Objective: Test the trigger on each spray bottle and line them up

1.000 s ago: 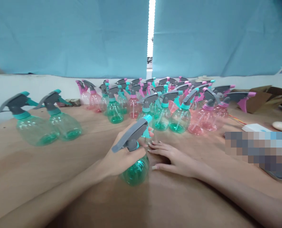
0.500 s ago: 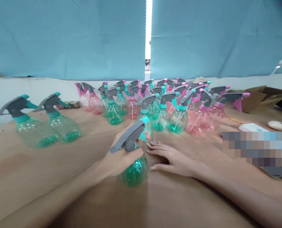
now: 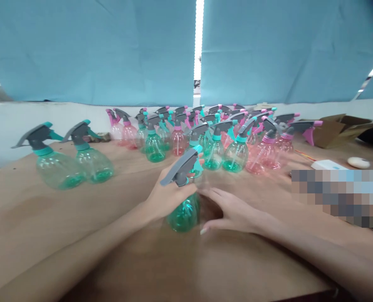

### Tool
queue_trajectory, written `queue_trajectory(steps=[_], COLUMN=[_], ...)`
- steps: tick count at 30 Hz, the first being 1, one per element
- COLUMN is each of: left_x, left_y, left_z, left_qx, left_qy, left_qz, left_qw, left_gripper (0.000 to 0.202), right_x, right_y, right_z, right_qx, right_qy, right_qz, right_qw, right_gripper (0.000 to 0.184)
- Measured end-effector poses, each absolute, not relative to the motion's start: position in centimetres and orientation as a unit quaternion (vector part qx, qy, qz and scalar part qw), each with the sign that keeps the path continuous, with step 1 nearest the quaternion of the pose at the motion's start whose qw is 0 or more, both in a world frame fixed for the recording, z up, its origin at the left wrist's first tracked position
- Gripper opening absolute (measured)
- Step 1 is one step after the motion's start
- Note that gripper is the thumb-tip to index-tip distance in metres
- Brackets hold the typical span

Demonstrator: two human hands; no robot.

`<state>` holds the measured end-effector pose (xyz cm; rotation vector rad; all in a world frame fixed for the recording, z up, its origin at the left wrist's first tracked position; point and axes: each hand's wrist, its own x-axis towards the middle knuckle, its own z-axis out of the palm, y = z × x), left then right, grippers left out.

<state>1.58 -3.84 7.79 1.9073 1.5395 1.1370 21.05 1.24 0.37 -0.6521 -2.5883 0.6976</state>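
Observation:
My left hand (image 3: 170, 188) is closed around the neck of a green spray bottle (image 3: 184, 214) with a grey and turquoise trigger head. The bottle leans a little, its head tilted up to the right. My right hand (image 3: 233, 209) is beside it on the right, fingers stretched and thumb apart; its fingertips reach close to the bottle, and whether they touch it I cannot tell. Behind both hands a green spray bottle (image 3: 236, 157) stands in a crowd of others. Two more green spray bottles, one nearer (image 3: 59, 170) and one behind (image 3: 94, 165), stand at the left.
Pink spray bottles (image 3: 262, 155) stand among the green ones across the back of the brown table (image 3: 111, 251). On the right are a white box (image 3: 327, 165), a pale mouse-shaped object (image 3: 358, 162), a blurred-out patch and brown cardboard (image 3: 334, 132). A blue curtain (image 3: 111, 54) hangs behind.
My left hand and the green spray bottle have shifted slightly right and away from me. My right hand's fingers have come nearer the bottle, its thumb spread wider. The view has turned slightly.

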Motion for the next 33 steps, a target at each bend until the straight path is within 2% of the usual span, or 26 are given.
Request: queue_trajectory(steps=[6, 9, 15, 19, 22, 23, 24, 27, 28, 33], left_x=[1.6, 1.7, 0.4, -2.4, -5.9, -7.3, -8.9, -13.7, -15.2, -20.0], left_y=[-3.9, -4.1, -4.8, -5.9, -7.2, -7.6, -8.0, -9.1, -9.3, -9.6], left_z=[7.1, 6.6, 6.5, 7.0, 6.5, 5.9, 5.1, 2.5, 1.8, 0.9], left_qx=[0.660, 0.660, 0.677, 0.693, 0.720, 0.729, 0.730, 0.726, 0.709, 0.583], left_qy=[0.564, 0.542, 0.530, 0.530, 0.517, 0.512, 0.516, 0.567, 0.600, 0.711], left_qz=[0.428, 0.447, 0.453, 0.440, 0.426, 0.421, 0.426, 0.385, 0.371, 0.394], left_qw=[0.252, 0.264, 0.236, 0.212, 0.181, 0.167, 0.141, 0.053, 0.033, -0.007], left_gripper=[0.012, 0.010, 0.041, 0.035, 0.055, 0.055, 0.050, 0.051, 0.045, 0.025], right_x=[20.2, 19.2, 15.8, 12.9, 10.4, 9.5, 8.6, 5.5, 4.5, -0.4], right_y=[-1.4, -2.4, -3.9, -4.3, -4.1, -3.8, -3.5, -1.8, -1.1, 2.3], right_z=[1.1, 1.8, 3.0, 3.0, 3.0, 2.9, 2.9, 2.6, 2.6, 2.6], right_qx=[-0.243, -0.267, -0.307, -0.291, -0.288, -0.291, -0.296, -0.307, -0.314, -0.337], right_qy=[-0.887, -0.876, -0.870, -0.882, -0.889, -0.888, -0.887, -0.882, -0.880, -0.876], right_qz=[0.283, 0.289, 0.258, 0.232, 0.218, 0.214, 0.211, 0.192, 0.181, 0.168], right_qw=[0.273, 0.278, 0.289, 0.290, 0.283, 0.284, 0.286, 0.301, 0.305, 0.303], right_gripper=[0.075, 0.075, 0.069, 0.064, 0.063, 0.066, 0.070, 0.080, 0.082, 0.087])
